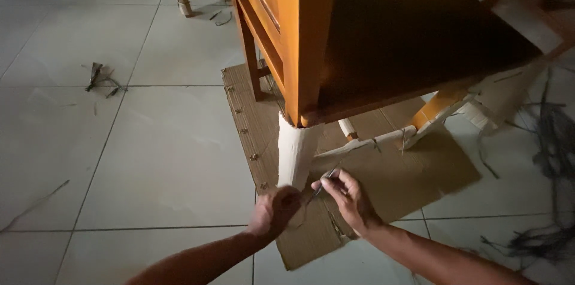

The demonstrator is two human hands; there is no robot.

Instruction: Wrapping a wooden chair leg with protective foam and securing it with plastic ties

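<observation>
The left hand (pixel 274 210) is seen closed in a loose fist at the foot of a chair leg (pixel 295 152) that is wrapped in pale paper; whether anything is pinched inside the fist cannot be told. The right hand (pixel 347 197) is held just beside it, its fingers closed around a thin dark tool (pixel 323 184), whose tip is pointed toward the left hand and the bottom of the wrapped leg. What kind of tool it is cannot be made out in the dim light.

The wrapped leg belongs to a wooden chair (pixel 335 39) of orange-brown colour, which rises directly beyond both hands. A paper-wrapped rung (pixel 365 141) is seen running away from the leg, above the right hand. Under the hands and the chair a sheet of brown cardboard (pixel 413 177) is laid on the tiled floor (pixel 150 159); a row of small metal pieces (pixel 254 156) lies along its edge beyond the left hand. Dark strands (pixel 551 141) are scattered on the floor well off to the right of the right hand, and a small tuft of scraps (pixel 102 78) lies far to the left of the left hand.
</observation>
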